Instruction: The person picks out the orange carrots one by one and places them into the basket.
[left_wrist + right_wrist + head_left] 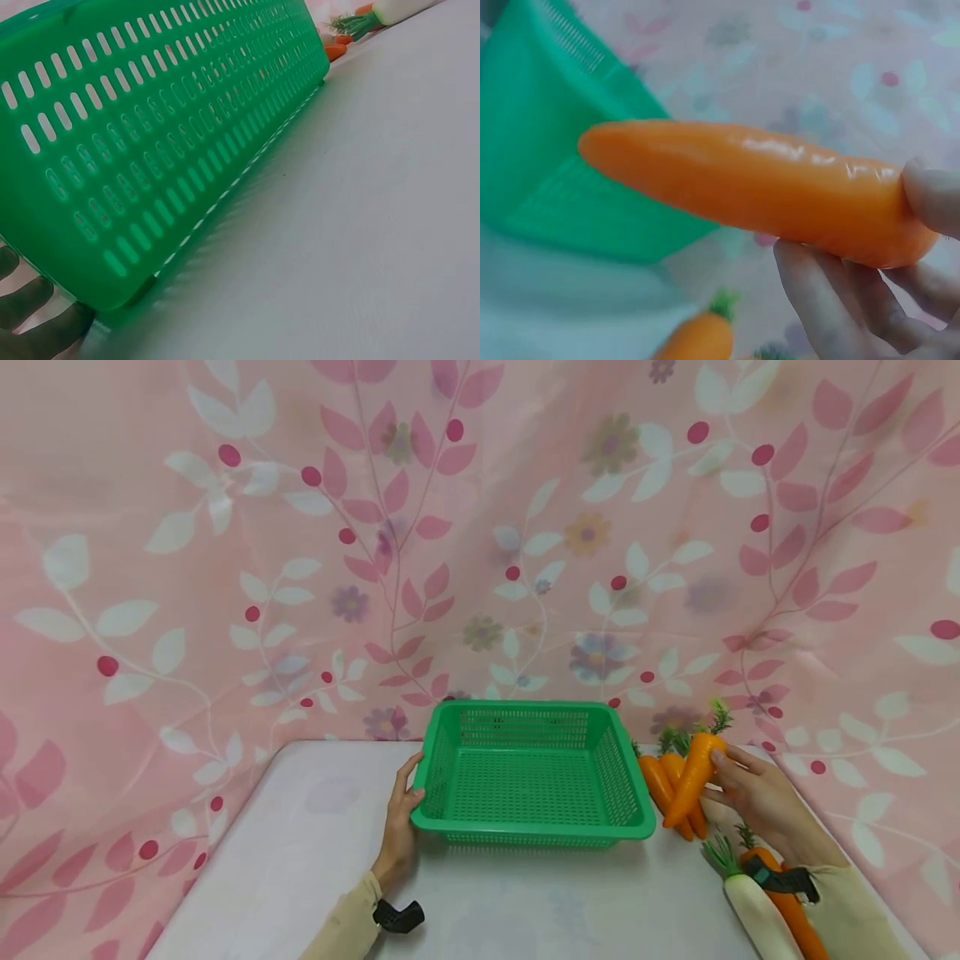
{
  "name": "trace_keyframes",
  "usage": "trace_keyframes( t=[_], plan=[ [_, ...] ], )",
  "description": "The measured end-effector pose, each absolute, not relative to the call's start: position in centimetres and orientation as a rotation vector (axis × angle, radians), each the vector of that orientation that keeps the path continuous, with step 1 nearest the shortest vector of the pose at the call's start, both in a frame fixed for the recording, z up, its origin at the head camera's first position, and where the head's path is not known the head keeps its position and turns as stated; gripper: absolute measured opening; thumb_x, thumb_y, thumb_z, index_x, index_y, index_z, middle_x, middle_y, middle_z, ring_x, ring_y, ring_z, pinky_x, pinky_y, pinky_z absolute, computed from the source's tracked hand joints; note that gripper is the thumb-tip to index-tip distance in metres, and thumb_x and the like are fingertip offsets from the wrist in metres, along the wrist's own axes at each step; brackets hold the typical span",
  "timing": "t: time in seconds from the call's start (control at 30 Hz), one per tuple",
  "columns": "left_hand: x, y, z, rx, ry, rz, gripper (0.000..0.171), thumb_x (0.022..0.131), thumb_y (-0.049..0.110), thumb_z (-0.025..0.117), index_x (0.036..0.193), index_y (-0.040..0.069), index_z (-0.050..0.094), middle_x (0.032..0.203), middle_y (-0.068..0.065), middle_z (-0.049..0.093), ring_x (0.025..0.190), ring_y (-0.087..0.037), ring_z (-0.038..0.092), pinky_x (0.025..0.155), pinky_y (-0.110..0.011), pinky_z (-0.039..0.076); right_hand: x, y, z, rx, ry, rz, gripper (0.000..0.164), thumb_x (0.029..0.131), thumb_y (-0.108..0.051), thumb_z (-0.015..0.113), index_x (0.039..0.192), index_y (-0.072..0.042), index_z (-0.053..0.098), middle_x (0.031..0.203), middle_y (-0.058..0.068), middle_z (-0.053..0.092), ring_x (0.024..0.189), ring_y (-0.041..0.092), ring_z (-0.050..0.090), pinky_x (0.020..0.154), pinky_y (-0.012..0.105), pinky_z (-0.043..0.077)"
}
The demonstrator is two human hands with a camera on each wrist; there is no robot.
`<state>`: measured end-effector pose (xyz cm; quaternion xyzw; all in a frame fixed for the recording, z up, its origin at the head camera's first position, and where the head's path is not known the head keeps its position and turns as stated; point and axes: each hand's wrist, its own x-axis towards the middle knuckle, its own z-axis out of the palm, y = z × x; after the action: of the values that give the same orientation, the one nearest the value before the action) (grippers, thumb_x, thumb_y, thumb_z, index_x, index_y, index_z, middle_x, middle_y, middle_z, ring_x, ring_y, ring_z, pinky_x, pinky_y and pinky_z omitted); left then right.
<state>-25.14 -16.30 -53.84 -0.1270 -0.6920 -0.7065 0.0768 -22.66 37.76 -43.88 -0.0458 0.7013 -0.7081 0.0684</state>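
Observation:
A green plastic basket [528, 829] with slotted walls stands on the table, nothing inside it. My left hand [400, 822] holds its left side, thumb at the rim; in the left wrist view the fingers [37, 330] lie against the end wall. To the right of the basket my right hand [757, 797] pinches an orange carrot [694, 779] by its thick end, lifted with the tip pointing down-left. In the right wrist view this carrot [757, 187] lies between thumb and fingers. Just behind it, more carrots [657, 785] lie beside the basket.
Under the right forearm lie a white radish [761, 914] with green leaves and another carrot [795, 914]. A white cloth covers the table [300, 843]. A pink floral curtain [480, 568] hangs directly behind it.

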Motion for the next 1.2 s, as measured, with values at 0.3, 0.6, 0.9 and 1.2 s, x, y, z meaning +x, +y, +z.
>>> trace_keyframes(
  t=[0.3, 0.6, 0.9, 1.2],
  plan=[
    [-25.3, -16.3, -54.0, -0.387, -2.090, -2.065, 0.057, 0.109, 0.023, 0.035, 0.166, 0.027, 0.033, 0.114, -0.035, 0.070, 0.089, -0.032, 0.068, 0.080, -0.030, 0.055, -24.4, 36.1, -42.9, -0.251, 1.754, -2.320, 0.028, 0.115, -0.021, 0.044, 0.132, -0.025, 0.065, 0.123, -0.007, 0.067, 0.113, 0.014, 0.067, 0.097, 0.032, 0.059],
    [-25.3, -16.5, -54.3, -0.389, -2.074, -2.060, 0.058, 0.109, 0.023, 0.033, 0.166, 0.027, 0.033, 0.111, -0.036, 0.068, 0.081, -0.030, 0.067, 0.079, -0.030, 0.055, -26.3, 33.3, -41.9, -0.196, 1.687, -2.317, 0.023, 0.113, -0.024, 0.049, 0.130, -0.025, 0.064, 0.124, -0.007, 0.066, 0.114, 0.014, 0.068, 0.097, 0.033, 0.059],
    [-25.4, -16.4, -54.3, -0.391, -2.095, -2.024, 0.058, 0.109, 0.023, 0.031, 0.167, 0.027, 0.032, 0.157, -0.018, 0.051, 0.098, -0.035, 0.066, 0.088, -0.032, 0.054, -28.8, 30.9, -40.4, -0.136, 1.614, -2.326, 0.022, 0.110, -0.024, 0.054, 0.130, -0.020, 0.064, 0.123, -0.004, 0.065, 0.114, 0.016, 0.068, 0.097, 0.035, 0.060],
    [-25.4, -16.2, -54.3, -0.393, -2.122, -1.972, 0.059, 0.110, 0.024, 0.031, 0.168, 0.026, 0.031, 0.174, -0.002, 0.028, 0.128, -0.032, 0.054, 0.105, -0.031, 0.043, -30.9, 28.3, -40.5, -0.118, 1.701, -2.216, 0.066, 0.111, -0.025, 0.054, 0.165, -0.005, 0.021, 0.122, -0.003, 0.068, 0.113, 0.011, 0.071, 0.100, 0.035, 0.059]
  ],
)
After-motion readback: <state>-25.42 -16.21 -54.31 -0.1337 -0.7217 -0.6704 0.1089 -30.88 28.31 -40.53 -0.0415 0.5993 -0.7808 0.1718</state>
